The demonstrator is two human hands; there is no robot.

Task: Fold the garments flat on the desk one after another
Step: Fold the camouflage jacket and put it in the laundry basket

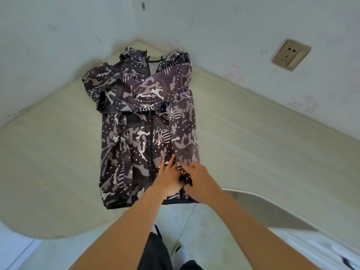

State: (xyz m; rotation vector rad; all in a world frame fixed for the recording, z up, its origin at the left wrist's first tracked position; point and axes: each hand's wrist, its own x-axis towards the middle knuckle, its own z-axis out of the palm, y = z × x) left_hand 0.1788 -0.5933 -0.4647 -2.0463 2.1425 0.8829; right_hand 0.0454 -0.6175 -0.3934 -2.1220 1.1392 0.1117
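A dark camouflage zip jacket (pixel 140 117) lies lengthwise on the pale desk (pixel 48 152), hood toward the wall corner and hem at the near edge. Its left sleeve is folded across the chest. The right sleeve runs down the right side of the body. My left hand (pixel 168 177) lies flat on the jacket near the hem with fingers straight. Beside it, my right hand (pixel 198 179) pinches the cuff end of the right sleeve, the fabric bunched between its fingers.
The desk sits in a corner between two white walls. A wall socket (pixel 291 54) is at the upper right. A curved white desk section (pixel 272 207) runs along the lower right. Tiled floor and my legs show below the desk edge.
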